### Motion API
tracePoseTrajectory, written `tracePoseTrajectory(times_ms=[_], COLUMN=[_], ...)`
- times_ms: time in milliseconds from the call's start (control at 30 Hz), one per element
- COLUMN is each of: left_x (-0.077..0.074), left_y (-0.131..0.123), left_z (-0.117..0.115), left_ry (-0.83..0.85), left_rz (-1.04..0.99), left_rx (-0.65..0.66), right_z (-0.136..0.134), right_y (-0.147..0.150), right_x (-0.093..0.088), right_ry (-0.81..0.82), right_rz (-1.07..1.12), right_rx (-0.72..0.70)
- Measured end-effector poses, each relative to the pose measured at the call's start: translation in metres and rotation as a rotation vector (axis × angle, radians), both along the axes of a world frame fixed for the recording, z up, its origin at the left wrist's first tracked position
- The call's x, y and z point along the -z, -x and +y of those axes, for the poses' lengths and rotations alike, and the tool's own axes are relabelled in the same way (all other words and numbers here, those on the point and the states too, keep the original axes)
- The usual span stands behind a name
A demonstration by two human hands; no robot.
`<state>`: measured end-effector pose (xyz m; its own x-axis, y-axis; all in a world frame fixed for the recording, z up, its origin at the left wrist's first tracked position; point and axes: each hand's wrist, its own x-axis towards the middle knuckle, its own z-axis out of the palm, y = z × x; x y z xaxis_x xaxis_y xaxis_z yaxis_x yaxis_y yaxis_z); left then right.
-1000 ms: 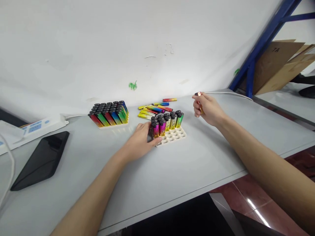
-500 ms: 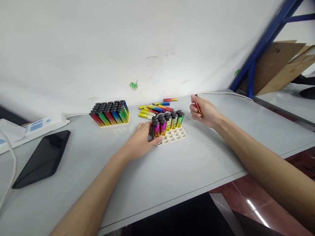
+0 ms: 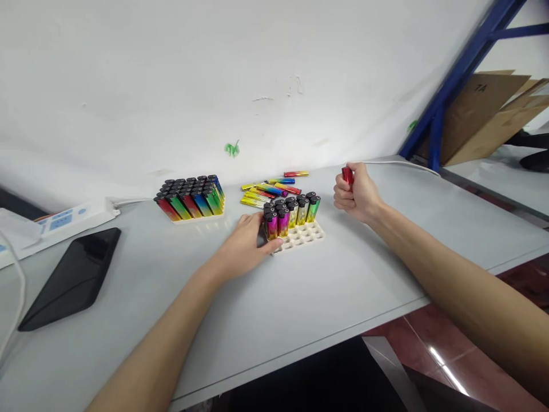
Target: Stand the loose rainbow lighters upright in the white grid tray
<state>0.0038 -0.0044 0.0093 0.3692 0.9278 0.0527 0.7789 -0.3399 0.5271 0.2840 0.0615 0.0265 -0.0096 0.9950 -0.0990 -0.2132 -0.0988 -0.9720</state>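
Note:
My left hand (image 3: 241, 247) grips the left end of a white tray with holes (image 3: 307, 234), thumb at its front corner and fingers behind. Purple, yellow and green lighters (image 3: 283, 222) with black tops stand upright in the tray's left and back holes, while several front holes show bare. Off to the right, above the table, my right hand (image 3: 359, 195) is closed around a red lighter (image 3: 347, 175); only one end of it sticks out over the fist. Behind the tray lies a loose pile of coloured lighters (image 3: 269, 190), some overlapping.
A second tray packed with upright lighters (image 3: 191, 198) stands at the left near the wall. Farther left are a black phone (image 3: 72, 277) and a white power strip (image 3: 77, 216) with cables. A blue metal frame (image 3: 437, 131) and cardboard boxes (image 3: 484, 114) are at the right.
My right hand has turned and closed more tightly, so the lighter's red end now points up from the fist. My left hand and the tray stay in place.

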Motion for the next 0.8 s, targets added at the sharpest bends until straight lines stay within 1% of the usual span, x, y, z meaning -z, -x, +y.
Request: tracePoseTrajectory(times_ms=[200, 400, 600, 800], left_x=[-0.0012, -0.0027, -0.0035, -0.002], left_y=[-0.0009, -0.0009, -0.0014, -0.0006], left_z=[-0.0008, -0.002, -0.0022, -0.0014], left_ry=[0.019, 0.012, 0.014, 0.028], left_rz=[-0.006, -0.008, -0.015, -0.011], left_rx=[-0.012, -0.013, -0.013, -0.014], right_z=[-0.0022, -0.0003, 0.0007, 0.0007], right_y=[0.0015, 0.0016, 0.0, 0.0005], right_x=[-0.0007, 0.0031, 0.0029, 0.0033], right_ry=[-0.024, -0.049, -0.046, -0.091], right_rz=[0.015, -0.023, -0.058, -0.052], right_rx=[-0.004, -0.026, -0.058, -0.045])
